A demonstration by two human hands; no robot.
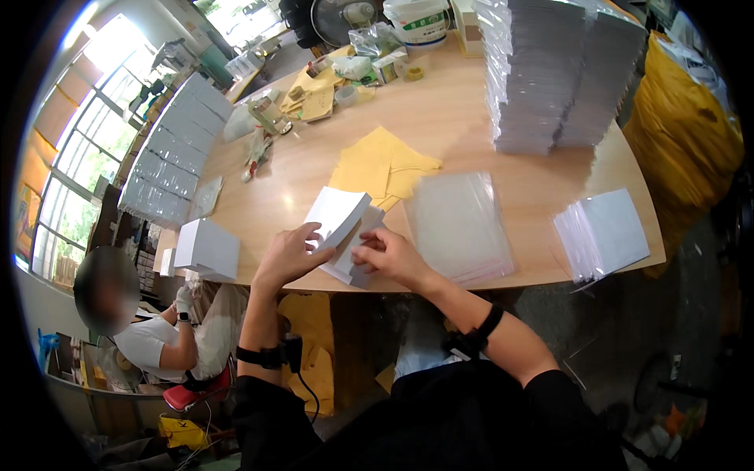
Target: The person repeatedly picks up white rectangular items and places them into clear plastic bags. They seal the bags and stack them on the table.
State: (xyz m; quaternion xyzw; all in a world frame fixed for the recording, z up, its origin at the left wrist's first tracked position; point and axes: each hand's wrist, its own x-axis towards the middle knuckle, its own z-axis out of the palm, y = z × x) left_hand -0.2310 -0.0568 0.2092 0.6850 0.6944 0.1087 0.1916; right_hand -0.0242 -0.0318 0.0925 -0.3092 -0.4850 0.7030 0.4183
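In front of me at the table's near edge is a stack of white sheets (340,213), split into a raised, bent upper part and a greyish lower part. My left hand (292,255) grips it along the left side, thumb toward the gap. Into the right side reach the curled fingers of my right hand (390,255), closed on the lower part; their tips are partly hidden. Just right of my hands lies a pile of clear plastic sleeves (455,220). Yellow paper sheets (373,163) lie beyond the stack.
A tall block of wrapped stacks (538,74) stands at the back right, and a smaller wrapped pile (603,234) near the right edge. Left are white boxes (208,247) and wrapped rows (169,153). A seated co-worker (165,341) is at left. A yellow sack (679,133) stands right.
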